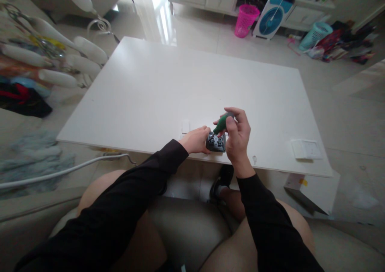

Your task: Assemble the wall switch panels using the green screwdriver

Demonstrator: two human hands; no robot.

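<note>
At the near edge of the white table, my left hand [197,139] grips the side of a small black square electrical fitting [216,143], which looks like the back of a wall switch or socket. My right hand [239,133] is closed around the green handle of a screwdriver [222,122]. The screwdriver slants down to the left, its tip over the fitting's upper left part; whether it sits in a screw I cannot tell. Just beyond my left hand lies a small white rectangular piece [185,126].
White square plates [306,149] lie at the table's [192,75] right end. A small clear item [254,159] is near the front edge. A white metal chair frame [90,49] stands at the left. On the floor beyond are a pink basket [246,21] and a blue fan [270,18].
</note>
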